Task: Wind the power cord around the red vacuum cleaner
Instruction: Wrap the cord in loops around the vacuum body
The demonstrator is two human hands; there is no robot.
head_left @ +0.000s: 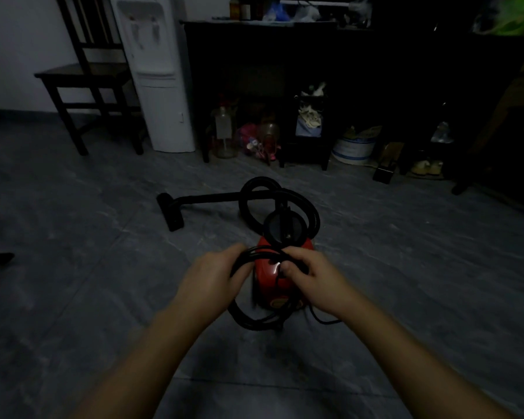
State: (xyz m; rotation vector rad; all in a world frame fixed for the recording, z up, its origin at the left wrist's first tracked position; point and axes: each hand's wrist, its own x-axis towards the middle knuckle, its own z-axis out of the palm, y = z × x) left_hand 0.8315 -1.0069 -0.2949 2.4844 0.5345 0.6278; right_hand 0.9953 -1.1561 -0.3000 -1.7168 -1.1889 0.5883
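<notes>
The red vacuum cleaner (pixel 270 279) stands on the grey tiled floor in the middle of the view. Its black hose (pixel 248 204) loops behind it and runs to a wand and floor nozzle (pixel 171 211) at the left. The black power cord (pixel 254 320) lies in several loops over the top of the red body and hangs down its near side. My left hand (pixel 212 275) grips the cord strands at the left of the body. My right hand (pixel 309 276) holds the cord on the right top, thumb pressed against the red shell.
A dark wooden chair (pixel 85 86) and a white water dispenser (pixel 158 80) stand at the back left. A dark cabinet (pixel 285 62) with jars, bags and a bucket (pixel 353 149) under it fills the back wall. The room is dim.
</notes>
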